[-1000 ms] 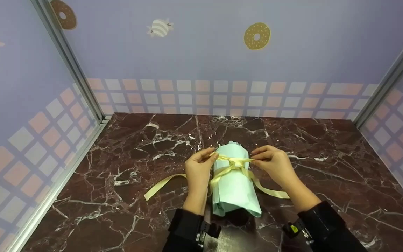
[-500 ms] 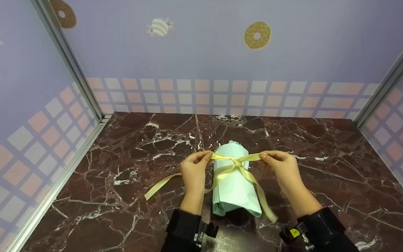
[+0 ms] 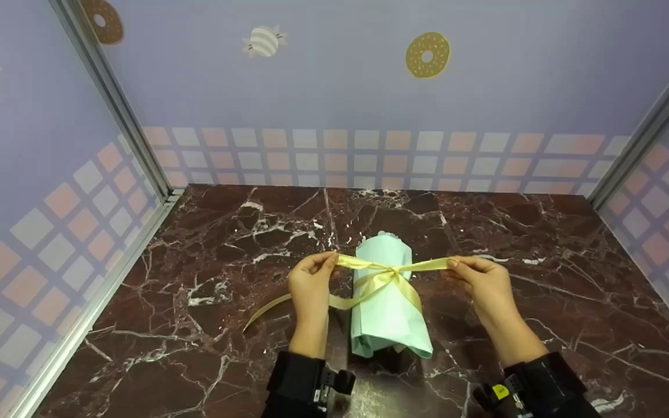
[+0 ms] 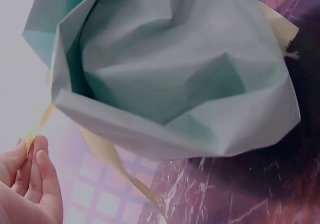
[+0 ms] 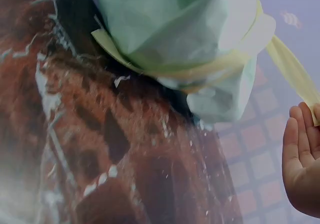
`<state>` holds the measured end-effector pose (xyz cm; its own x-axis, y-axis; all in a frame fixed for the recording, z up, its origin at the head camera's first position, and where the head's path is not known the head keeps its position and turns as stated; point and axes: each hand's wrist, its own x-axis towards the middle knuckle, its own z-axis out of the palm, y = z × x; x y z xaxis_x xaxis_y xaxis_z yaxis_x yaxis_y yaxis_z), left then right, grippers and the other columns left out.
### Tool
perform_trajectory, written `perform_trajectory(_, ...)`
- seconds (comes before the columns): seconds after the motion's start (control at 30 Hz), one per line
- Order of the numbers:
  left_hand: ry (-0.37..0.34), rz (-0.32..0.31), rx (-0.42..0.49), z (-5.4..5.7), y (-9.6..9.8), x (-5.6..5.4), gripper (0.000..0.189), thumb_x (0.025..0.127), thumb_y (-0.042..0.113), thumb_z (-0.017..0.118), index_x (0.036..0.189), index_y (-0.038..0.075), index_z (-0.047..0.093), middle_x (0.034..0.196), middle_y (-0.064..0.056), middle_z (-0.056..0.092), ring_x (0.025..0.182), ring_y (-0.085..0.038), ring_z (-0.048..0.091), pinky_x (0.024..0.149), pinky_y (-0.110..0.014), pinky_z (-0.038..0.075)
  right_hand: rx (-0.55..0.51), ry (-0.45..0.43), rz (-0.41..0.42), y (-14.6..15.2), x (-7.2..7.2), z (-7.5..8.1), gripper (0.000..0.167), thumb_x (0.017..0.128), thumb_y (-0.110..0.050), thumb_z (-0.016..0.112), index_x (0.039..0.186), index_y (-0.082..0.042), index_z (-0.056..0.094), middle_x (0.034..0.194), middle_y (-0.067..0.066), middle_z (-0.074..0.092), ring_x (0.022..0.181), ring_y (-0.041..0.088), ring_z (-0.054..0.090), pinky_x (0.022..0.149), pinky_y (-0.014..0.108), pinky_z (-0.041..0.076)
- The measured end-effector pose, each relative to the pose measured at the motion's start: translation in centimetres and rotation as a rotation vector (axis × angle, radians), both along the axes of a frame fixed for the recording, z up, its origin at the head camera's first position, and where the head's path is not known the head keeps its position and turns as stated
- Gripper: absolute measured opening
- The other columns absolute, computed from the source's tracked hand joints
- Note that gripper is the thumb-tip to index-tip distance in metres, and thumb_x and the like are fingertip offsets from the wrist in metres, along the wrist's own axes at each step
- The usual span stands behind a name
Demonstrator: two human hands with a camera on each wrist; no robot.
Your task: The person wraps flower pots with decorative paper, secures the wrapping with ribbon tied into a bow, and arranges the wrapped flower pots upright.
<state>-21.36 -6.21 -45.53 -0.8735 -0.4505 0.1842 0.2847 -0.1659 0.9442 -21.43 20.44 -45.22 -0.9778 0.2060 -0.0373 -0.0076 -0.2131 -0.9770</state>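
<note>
A bundle wrapped in pale mint paper point(image 3: 389, 319) lies lengthwise on the table, with yellow ribbon point(image 3: 376, 283) around it and a knot on top. To the left of the bundle, my left hand point(image 3: 310, 287) pinches one part of the ribbon between thumb and fingertips. My right hand point(image 3: 488, 290) pinches another part on the other side, and the ribbon runs taut between the two hands through the knot. In the left wrist view the folded end of the paper point(image 4: 170, 74) fills most of the picture. The right wrist view shows ribbon point(image 5: 292, 69) stretching to the right fingertips.
A loose ribbon tail point(image 3: 268, 307) trails over the dark marbled table point(image 3: 207, 348) left of the bundle, passing behind my left wrist. Lilac panels with a checked border point(image 3: 334, 157) enclose the table at the back and on both sides.
Both hands have moved apart, left hand leftward and right hand rightward, drawing the ribbon loops longer and the knot tighter. The ribbon tail right of the bundle has pulled in.
</note>
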Motion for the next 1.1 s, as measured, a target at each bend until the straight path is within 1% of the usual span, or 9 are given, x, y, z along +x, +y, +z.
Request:
perform_trajectory(0.1, -0.002, 0.005, 0.001, -0.4, -0.3, 0.1, 0.010, 0.083, -0.006, 0.072, 0.090, -0.013, 0.070, 0.084, -0.019, 0.071, 0.066, -0.025, 0.068, 0.063, -0.030, 0.058, -0.006, -0.002, -0.001, 0.3, 0.1, -0.5, 0.011, 0.088, 0.003, 0.069, 0.083, -0.004, 0.074, 0.076, 0.008, 0.072, 0.070, 0.020, 0.072, 0.070, 0.033, 0.059)
perform_trajectory(0.2, -0.017, 0.018, 0.012, -0.7, -0.5, 0.2, 0.009, 0.083, -0.007, 0.072, 0.089, -0.013, 0.070, 0.083, -0.018, 0.071, 0.065, -0.022, 0.068, 0.064, -0.034, 0.058, -0.029, -0.030, -0.006, 0.6, 0.2, -0.9, 0.013, 0.088, 0.003, 0.068, 0.081, -0.006, 0.074, 0.076, 0.009, 0.072, 0.070, 0.021, 0.072, 0.073, 0.035, 0.059)
perform_trajectory(0.33, -0.027, 0.027, 0.042, -1.1, -0.7, 0.2, 0.008, 0.083, -0.008, 0.072, 0.088, -0.013, 0.070, 0.082, -0.018, 0.070, 0.066, -0.028, 0.068, 0.065, -0.037, 0.058, -0.071, -0.047, 0.000, 1.0, 0.4, -1.4, 0.015, 0.089, 0.004, 0.067, 0.082, -0.006, 0.075, 0.077, 0.010, 0.072, 0.069, 0.021, 0.072, 0.073, 0.036, 0.059)
perform_trajectory(0.43, -0.015, 0.033, 0.054, -1.4, -0.8, 0.2, 0.004, 0.082, -0.010, 0.071, 0.085, -0.012, 0.070, 0.081, -0.019, 0.070, 0.064, -0.026, 0.067, 0.063, -0.034, 0.058, -0.099, -0.052, 0.001, 1.2, 0.5, -1.7, 0.016, 0.089, 0.006, 0.066, 0.082, -0.005, 0.075, 0.078, 0.010, 0.072, 0.068, 0.020, 0.072, 0.072, 0.036, 0.059)
perform_trajectory(0.5, -0.012, 0.036, 0.052, -1.5, -0.9, 0.2, 0.003, 0.082, -0.010, 0.071, 0.085, -0.012, 0.070, 0.080, -0.019, 0.070, 0.062, -0.021, 0.066, 0.061, -0.031, 0.058, -0.111, -0.064, -0.006, 1.3, 0.6, -1.8, 0.017, 0.089, 0.007, 0.065, 0.081, -0.005, 0.075, 0.078, 0.010, 0.072, 0.068, 0.020, 0.072, 0.071, 0.034, 0.059)
perform_trajectory(0.63, -0.020, 0.039, 0.045, -1.6, -1.2, 0.2, 0.007, 0.083, -0.010, 0.070, 0.087, -0.015, 0.068, 0.078, -0.020, 0.069, 0.060, -0.016, 0.065, 0.060, -0.027, 0.057, -0.136, -0.085, -0.003, 1.4, 0.6, -1.9, 0.021, 0.090, 0.008, 0.063, 0.079, -0.007, 0.074, 0.077, 0.008, 0.072, 0.068, 0.020, 0.072, 0.072, 0.033, 0.059)
perform_trajectory(0.87, -0.033, 0.037, 0.022, -1.5, -1.8, 0.2, 0.008, 0.084, -0.009, 0.069, 0.088, -0.016, 0.067, 0.076, -0.020, 0.069, 0.059, -0.015, 0.065, 0.060, -0.029, 0.057, -0.166, -0.102, -0.004, 1.6, 0.8, -2.2, 0.024, 0.091, 0.009, 0.061, 0.079, -0.007, 0.074, 0.079, 0.008, 0.073, 0.068, 0.020, 0.072, 0.073, 0.033, 0.058)
perform_trajectory(1.0, -0.049, 0.039, 0.038, -1.5, -2.2, 0.2, 0.008, 0.084, -0.010, 0.069, 0.087, -0.017, 0.066, 0.073, -0.017, 0.068, 0.058, -0.018, 0.065, 0.059, -0.029, 0.057, -0.151, -0.102, -0.018, 1.6, 0.9, -2.7, 0.023, 0.091, 0.010, 0.061, 0.080, -0.005, 0.073, 0.078, 0.009, 0.072, 0.068, 0.021, 0.072, 0.072, 0.032, 0.058)
perform_trajectory(1.1, -0.069, 0.041, 0.053, -1.6, -2.3, 0.1, 0.008, 0.084, -0.011, 0.069, 0.088, -0.017, 0.067, 0.071, -0.014, 0.067, 0.058, -0.020, 0.066, 0.058, -0.027, 0.056, -0.119, -0.088, -0.042, 1.5, 0.9, -2.9, 0.022, 0.090, 0.011, 0.061, 0.079, -0.004, 0.073, 0.075, 0.011, 0.072, 0.065, 0.021, 0.072, 0.068, 0.033, 0.059)
